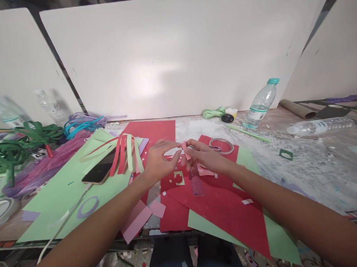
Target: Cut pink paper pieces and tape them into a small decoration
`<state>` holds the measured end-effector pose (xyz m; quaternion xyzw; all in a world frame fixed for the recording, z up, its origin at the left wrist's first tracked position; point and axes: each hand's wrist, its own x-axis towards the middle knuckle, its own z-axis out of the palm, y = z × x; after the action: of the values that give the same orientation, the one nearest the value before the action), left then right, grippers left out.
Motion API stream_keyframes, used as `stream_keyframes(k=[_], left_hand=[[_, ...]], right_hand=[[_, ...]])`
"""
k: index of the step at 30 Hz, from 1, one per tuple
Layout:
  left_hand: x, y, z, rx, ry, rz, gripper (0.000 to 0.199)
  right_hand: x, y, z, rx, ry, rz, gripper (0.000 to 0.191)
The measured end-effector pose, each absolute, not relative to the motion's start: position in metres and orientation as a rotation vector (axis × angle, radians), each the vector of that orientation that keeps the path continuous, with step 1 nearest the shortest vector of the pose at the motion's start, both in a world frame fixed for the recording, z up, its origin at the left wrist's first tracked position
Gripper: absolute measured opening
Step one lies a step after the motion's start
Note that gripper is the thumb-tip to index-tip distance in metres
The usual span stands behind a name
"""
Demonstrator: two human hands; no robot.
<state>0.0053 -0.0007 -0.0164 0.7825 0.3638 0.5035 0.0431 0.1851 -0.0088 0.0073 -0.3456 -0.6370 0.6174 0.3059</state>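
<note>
Between both hands, a small piece of pink paper is pinched above the red sheets. My left hand grips its left side, thumb and fingertips together. From the other side, my right hand holds it between thumb and fingers. Beneath my right hand lies a clear purplish ruler, partly covered by the hand. A red sheet spreads under both hands. Just left of the ruler rests a small green paper square with a round hole. A tape roll lies beyond my right hand.
On the left, a phone with a white cable lies on green sheets, beside red and pale-green paper strips. A water bottle stands at the back right; another bottle lies on its side. A white panel closes off the back.
</note>
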Motion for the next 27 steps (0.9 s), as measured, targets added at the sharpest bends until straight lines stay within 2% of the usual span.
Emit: stream_keyframes(k=[10, 19, 27], left_hand=[[0.005, 0.000, -0.016, 2.446, 1.121, 1.518, 0.017], [0.004, -0.002, -0.017, 2.425, 1.148, 1.402, 0.028], [0.007, -0.006, -0.011, 2.261, 1.187, 1.239, 0.025]], right_hand=[[0.184, -0.008, 0.004, -0.892, -1.723, 1.624, 0.027], [0.185, -0.005, 0.000, -0.943, -1.726, 1.556, 0.027], [0.182, -0.007, -0.007, -1.091, -1.874, 1.196, 0.022]])
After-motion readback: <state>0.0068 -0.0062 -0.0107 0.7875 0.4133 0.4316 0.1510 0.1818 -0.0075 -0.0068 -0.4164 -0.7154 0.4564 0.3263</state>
